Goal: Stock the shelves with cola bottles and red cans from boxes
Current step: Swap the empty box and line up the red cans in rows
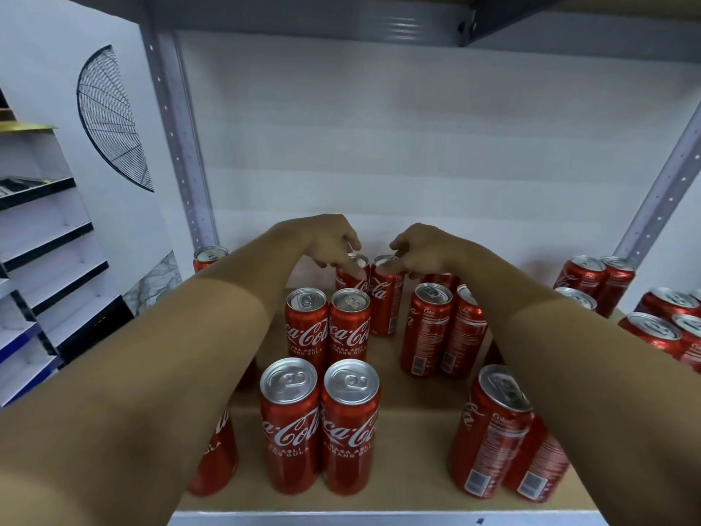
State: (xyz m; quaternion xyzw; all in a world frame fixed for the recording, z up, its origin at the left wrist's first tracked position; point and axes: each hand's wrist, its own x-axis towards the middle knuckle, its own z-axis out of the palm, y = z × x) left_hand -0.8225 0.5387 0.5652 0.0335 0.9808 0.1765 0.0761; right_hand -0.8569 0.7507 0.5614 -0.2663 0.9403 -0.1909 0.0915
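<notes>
Several tall red cola cans stand upright on a brown shelf board [409, 404]. At the back of the middle column, my left hand [330, 244] grips the top of one red can [351, 277] with curled fingers. Right beside it, my right hand [421, 252] pinches the top rim of a second red can [385, 298]. These two cans touch each other. In front of them stand a pair of cans [328, 324] and a nearer pair [320, 423]. No cola bottles are in view.
More cans stand to the right [444, 328], at the front right [497, 430] and at the far right [660, 324]. One can [206, 256] stands by the left metal upright [186, 153]. Another shelf hangs overhead. A white display rack [49, 260] stands to the left.
</notes>
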